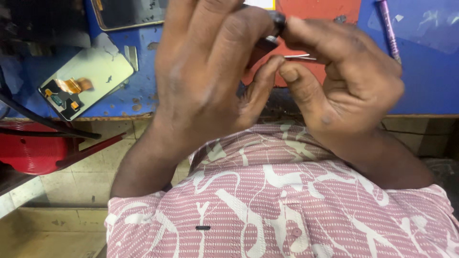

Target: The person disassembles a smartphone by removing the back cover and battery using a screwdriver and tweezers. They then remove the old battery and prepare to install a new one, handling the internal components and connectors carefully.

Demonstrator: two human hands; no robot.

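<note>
Blue worktop (138,91) with worn, chipped paint fills the top of the view, tiled floor below its front edge. Small dark object (277,21) sits up high over the worktop, pinched between fingertips of both hands; too hidden and blurred to tell its kind. Left hand (205,71) has its back to the camera, fingers curled up around the object, thumb pressed toward the right thumb. Right hand (349,81) is curled, index finger on the dark object, thumb tip touching the left thumb. Both hands are together, clamped on the same piece.

Behind the hands lies a red mat (325,14) with thin metal tweezers (299,57) peeking out between the fingers. Purple pen-like tool (388,28) lies to the right on the blue surface. Phone screen panel (86,81), back side up with orange flex cable, lies at left. Another dark phone (129,13) rests at the top edge. Red stool (31,148) stands low left. Pink patterned shirt (277,200) fills the bottom.
</note>
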